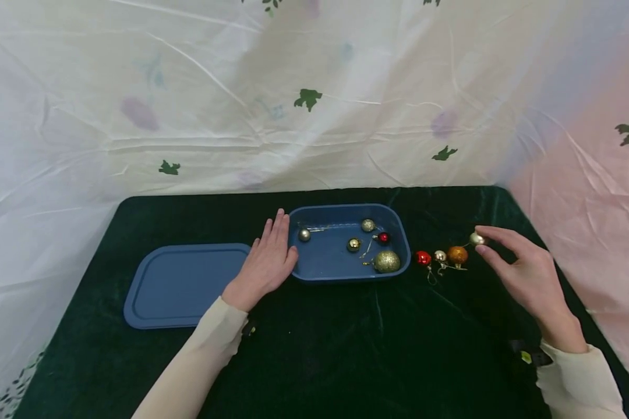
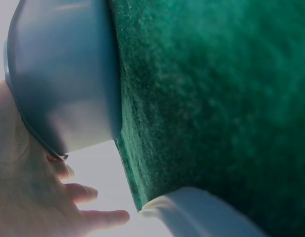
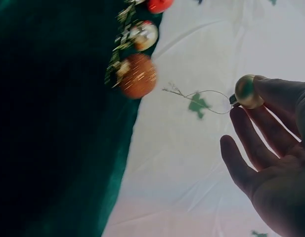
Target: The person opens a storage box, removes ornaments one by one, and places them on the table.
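My right hand [image 1: 529, 279] pinches a small pale gold bauble [image 1: 477, 238] between thumb and fingers, above the right side of the table. In the right wrist view its thin looped string [image 3: 211, 91] trails from the cap. With straight fingers, my left hand [image 1: 264, 256] rests against the left end of a blue box [image 1: 320, 270]. Several baubles lie inside, among them a large glittery gold one [image 1: 387, 262], a dark red one [image 1: 384, 237] and a silver one [image 1: 304, 234]. Between box and right hand lie a red bauble [image 1: 423, 258], a small silvery one [image 1: 440, 256] and an orange one [image 1: 457, 255].
A flat blue lid [image 1: 183, 285] lies left of the box, partly behind the left forearm. Dark green cloth [image 1: 346, 349] covers the table. White patterned fabric [image 1: 215, 116] hangs behind and at the sides.
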Demonstrator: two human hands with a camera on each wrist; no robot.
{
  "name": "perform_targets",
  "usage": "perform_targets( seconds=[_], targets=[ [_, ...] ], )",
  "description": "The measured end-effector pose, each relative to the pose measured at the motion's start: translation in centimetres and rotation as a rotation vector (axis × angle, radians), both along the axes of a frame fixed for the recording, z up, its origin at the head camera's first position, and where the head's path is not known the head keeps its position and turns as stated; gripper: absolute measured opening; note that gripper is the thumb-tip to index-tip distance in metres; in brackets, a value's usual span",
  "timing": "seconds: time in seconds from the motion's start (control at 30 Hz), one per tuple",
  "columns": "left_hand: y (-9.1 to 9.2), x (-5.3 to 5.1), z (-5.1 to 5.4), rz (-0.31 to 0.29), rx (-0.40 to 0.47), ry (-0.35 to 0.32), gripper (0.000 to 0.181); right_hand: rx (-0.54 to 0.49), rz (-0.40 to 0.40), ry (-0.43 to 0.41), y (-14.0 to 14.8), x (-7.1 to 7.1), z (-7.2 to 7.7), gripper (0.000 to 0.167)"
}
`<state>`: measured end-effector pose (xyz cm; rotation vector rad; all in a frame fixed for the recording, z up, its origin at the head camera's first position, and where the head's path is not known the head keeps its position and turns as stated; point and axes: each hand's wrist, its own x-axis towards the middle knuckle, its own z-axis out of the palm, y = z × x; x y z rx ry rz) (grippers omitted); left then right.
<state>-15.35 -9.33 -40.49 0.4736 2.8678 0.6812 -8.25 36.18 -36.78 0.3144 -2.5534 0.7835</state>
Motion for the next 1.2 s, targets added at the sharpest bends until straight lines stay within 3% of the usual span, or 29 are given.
perform_targets(
  seconds=[0.47,0.83,1.0,1.2],
  targets=[
    [0.0,-0.1,0.0,-0.005,-0.004,0.008,0.072,0.089,-0.089,-0.190,4.5,-0.8,-3.2,0.032],
    [0.0,0.1,-0.2,0.001,0.002,0.023,0.073,0.102,-0.020,-0.255,5.4,-1.8,-4.9,0.029],
    [0.0,0.1,-0.4,0.003,0.000,0.013,0.073,0.098,-0.016,-0.315,5.4,-1.8,-5.2,0.028],
    [0.0,0.1,-0.2,0.003,0.002,0.016,0.073,0.107,-0.004,-0.324,5.4,-2.1,-5.3,0.028]
  ],
)
